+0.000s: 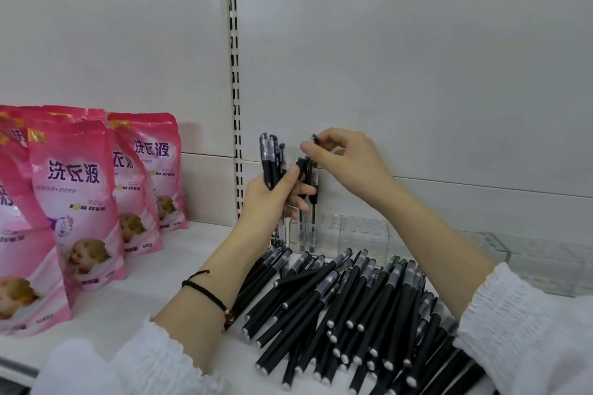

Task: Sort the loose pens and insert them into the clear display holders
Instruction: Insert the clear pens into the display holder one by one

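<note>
A big heap of loose black pens (pixel 359 308) lies on the white shelf in front of me. My left hand (pixel 272 202) grips a small bundle of upright black pens (pixel 271 159). My right hand (pixel 343 160) pinches the top of one pen (pixel 313 199) that stands upright in the left end of the clear display holder (pixel 362 236), beside another pen standing in it. The holder sits at the back of the shelf, behind the heap. Both hands are close together above the holder's left end.
Several pink pouches of laundry liquid (pixel 77 202) stand on the left of the shelf. A slotted upright rail (pixel 236 90) runs up the white back panel. More clear holders (pixel 545 253) extend to the right.
</note>
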